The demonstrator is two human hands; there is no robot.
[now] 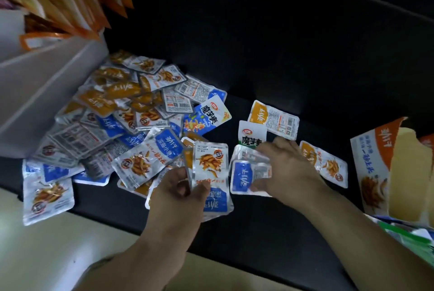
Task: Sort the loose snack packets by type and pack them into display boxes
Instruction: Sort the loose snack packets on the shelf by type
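A heap of loose snack packets point(131, 112), blue-labelled and orange-labelled, lies on a dark surface at centre left. My left hand point(180, 194) grips a small stack of blue fish packets point(210, 168), held upright in front of the heap. My right hand point(285, 168) reaches over a blue packet point(244, 176) lying flat, fingers curled onto its right edge. A green-and-white packet point(252, 134) sits just beyond that hand, and orange packets point(273, 119) point(328, 166) lie to its right. An open orange display box point(385, 168) stands at the far right.
A grey bin point(47, 88) at the upper left holds upright orange packets point(70, 1). A pale counter edge point(58, 243) runs along the lower left. Green and white packaging point(413, 239) lies at the lower right, under the display box.
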